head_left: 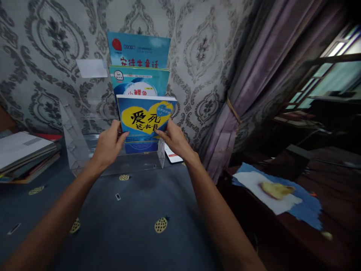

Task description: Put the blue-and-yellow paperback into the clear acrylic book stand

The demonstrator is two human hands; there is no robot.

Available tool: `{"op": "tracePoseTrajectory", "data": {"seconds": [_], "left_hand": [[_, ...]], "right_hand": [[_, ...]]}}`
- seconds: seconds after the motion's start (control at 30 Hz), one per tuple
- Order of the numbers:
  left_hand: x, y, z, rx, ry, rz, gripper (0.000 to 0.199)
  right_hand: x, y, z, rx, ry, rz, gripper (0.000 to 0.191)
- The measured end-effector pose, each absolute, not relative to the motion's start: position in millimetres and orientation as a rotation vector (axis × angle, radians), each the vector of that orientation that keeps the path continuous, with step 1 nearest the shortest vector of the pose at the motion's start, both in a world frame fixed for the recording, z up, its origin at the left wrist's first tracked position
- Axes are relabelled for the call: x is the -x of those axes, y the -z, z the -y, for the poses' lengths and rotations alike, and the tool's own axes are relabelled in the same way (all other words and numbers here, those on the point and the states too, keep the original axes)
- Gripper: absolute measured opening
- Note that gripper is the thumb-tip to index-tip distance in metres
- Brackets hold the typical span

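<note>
- Blue-and-yellow book (146,116): one, held up in front of me, cover facing me, black characters across a yellow heart; in front of the clear stand's upper tiers, whether touching it I cannot tell
- My left hand (108,145): closed on the book's lower left corner, thumb over the cover, fingers behind
- My right hand (176,139): closed on the lower right corner, thumb likewise on the cover, fingers mostly hidden
- Clear stand (73,145): see-through plastic, stepped, on the table against the wall
- Teal book (141,49): upright, rearmost and highest, red title, lower part hidden
- Turquoise book (162,81): upright, just in front of the teal one, its lower part behind the book I hold
- Dark blue cover (141,147): low in the stand, below my book, mostly hidden
- Lit phone-like device (173,153): lying just beside the stand's right end, partly behind my wrist
- Stack of books and papers (25,154): on the table, left of the stand
- Tablecloth (138,214): dark blue, pineapple print
- Wallpaper (197,49): grey damask pattern
- Curtain (222,131): purple, tied with a cord, to the right
- Blue cloth (308,207): on a dark surface at far right, bearing white paper (248,184) and a blurred yellowish item (276,190)
</note>
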State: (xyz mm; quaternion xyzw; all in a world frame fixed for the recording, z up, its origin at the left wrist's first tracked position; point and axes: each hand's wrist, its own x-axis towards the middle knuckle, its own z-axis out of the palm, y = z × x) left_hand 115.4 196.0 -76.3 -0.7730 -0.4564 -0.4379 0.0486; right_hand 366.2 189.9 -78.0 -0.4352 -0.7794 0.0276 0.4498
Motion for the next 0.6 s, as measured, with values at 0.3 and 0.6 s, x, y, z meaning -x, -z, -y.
{"op": "tracePoseTrajectory", "data": {"seconds": [0.3,0.6], "left_hand": [[-123,75,-198,2.308,1.029,1.514,0.011],[-122,87,-195,2.236,0.826,1.651,0.018]], "right_hand": [[-361,84,-195,1.268,-0.059,1.866,0.037],[-356,84,-194,1.322,-0.065,1.891,0.044]]}}
